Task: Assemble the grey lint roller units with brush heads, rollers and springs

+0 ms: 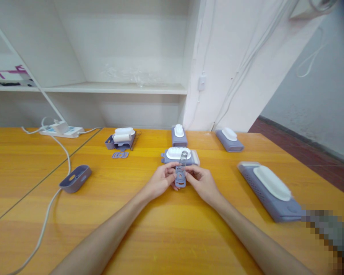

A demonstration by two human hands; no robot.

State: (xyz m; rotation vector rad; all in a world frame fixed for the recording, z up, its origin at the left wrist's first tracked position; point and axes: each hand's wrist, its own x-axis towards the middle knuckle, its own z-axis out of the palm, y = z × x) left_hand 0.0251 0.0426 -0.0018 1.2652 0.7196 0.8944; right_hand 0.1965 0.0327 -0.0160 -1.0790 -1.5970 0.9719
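My left hand and my right hand meet over the middle of the wooden table. Together they pinch a small lavender plastic piece with round holes and a slotted grille end, held upright between the fingertips. Just behind it lies a lavender device with a white top. Both hands have their fingers closed on the piece.
More lavender devices lie around: one at the back centre, one at the back right, a large one at the right, an opened one with a flat part before it. An empty lavender shell, a white cable and a power strip occupy the left.
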